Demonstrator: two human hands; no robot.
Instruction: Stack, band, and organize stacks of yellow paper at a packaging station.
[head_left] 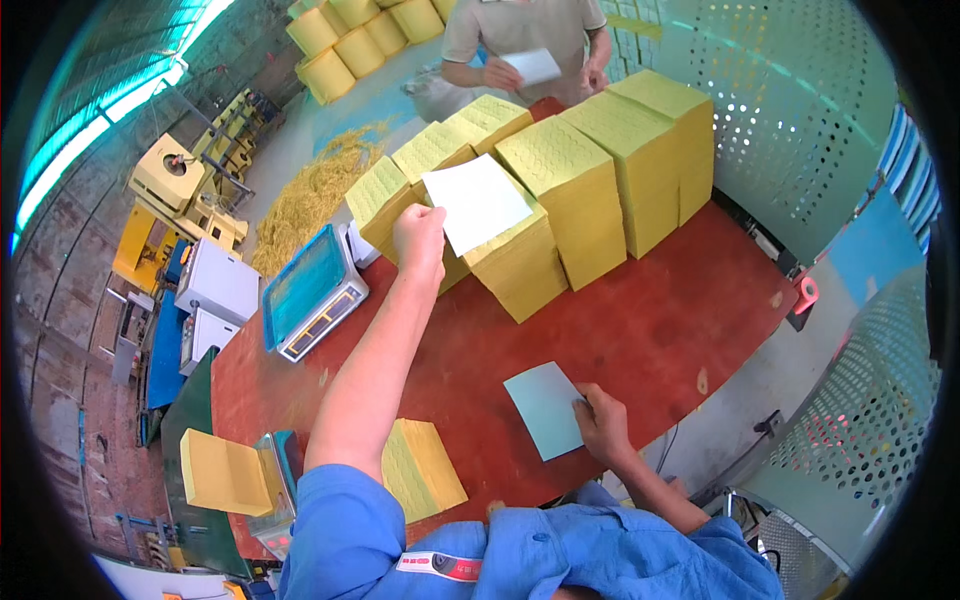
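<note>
My left hand (420, 240) reaches far across the red table (450, 360), its fingers closed on the near-left edge of a white sheet (480, 200). That sheet lies over the top of a tall yellow paper stack (525, 272), in a group of several such stacks. Nearer my body on the right, my right hand (603, 425) pinches the right edge of a pale blue sheet (545, 410) above the tabletop. Below my left forearm lies another yellow paper stack (425, 470), partly hidden by my sleeve.
A scale with a blue-green tray (305, 295) stands left of the stacks. At the near left, a yellow bundle (225, 475) rests by a second scale (275, 490). Across the table, a person (530, 35) holds a white sheet. A perforated green panel (780, 120) borders the right.
</note>
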